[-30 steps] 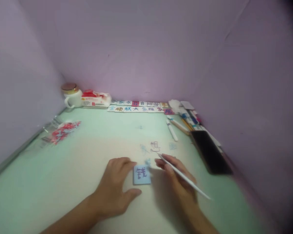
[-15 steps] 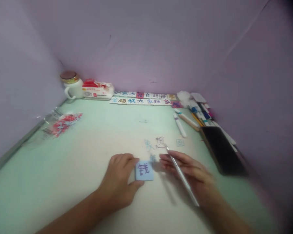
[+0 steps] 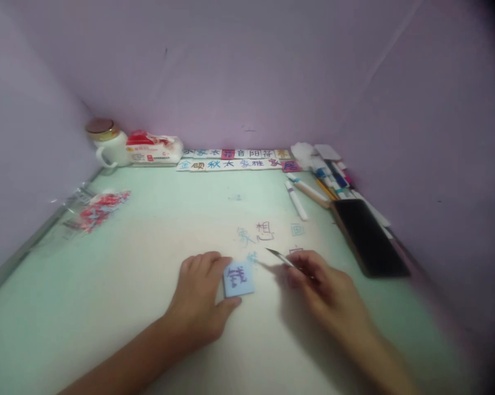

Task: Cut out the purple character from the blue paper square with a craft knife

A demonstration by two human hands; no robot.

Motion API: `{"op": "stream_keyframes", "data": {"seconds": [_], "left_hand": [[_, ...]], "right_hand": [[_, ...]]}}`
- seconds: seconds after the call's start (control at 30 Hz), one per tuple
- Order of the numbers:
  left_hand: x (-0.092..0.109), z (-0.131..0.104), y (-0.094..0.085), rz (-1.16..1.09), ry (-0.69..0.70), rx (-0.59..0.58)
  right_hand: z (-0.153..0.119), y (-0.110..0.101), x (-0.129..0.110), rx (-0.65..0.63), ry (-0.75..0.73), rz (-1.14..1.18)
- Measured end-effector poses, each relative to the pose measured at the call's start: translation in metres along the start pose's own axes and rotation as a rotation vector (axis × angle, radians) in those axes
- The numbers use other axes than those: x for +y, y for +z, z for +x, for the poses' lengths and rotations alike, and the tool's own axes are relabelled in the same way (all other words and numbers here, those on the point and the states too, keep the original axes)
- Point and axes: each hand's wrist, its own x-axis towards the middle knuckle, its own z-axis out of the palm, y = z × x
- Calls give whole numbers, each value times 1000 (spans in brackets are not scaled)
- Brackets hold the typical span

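Left fingers (image 3: 205,264) pinch the blue square (image 3: 245,289), its purple word (image 3: 236,276) drawn. Right fingers (image 3: 310,262) hold a pen (image 3: 283,259). Cards (image 3: 254,164) at 12 o'clock have words; what's left doesn't show.

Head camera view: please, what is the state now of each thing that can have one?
Blue square, purple character facing up.
Slim tool, tilted, dark tip bare.
Left hand, closed on blue square.
Right hand, closed on slim tool.
White mug, upright, lid on.
Phone, lying, screen dark.
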Motion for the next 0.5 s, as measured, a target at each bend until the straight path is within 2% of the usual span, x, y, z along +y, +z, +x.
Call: {"op": "stream_keyframes", "data": {"seconds": [0.17,0.3,0.4,0.5], "left_hand": [[5,2,-2,12,-61,-83],[11,9,-8,37,-92,-149],[17,15,-11,24,-108,-199],[18,19,-9,-11,-84,-174]], "right_hand": [[-3,6,8,92,-51,-214],[-2,9,5,114,-72,-322],[-2,10,4,143,-98,-369],[0,9,5,137,-93,-337]]}}
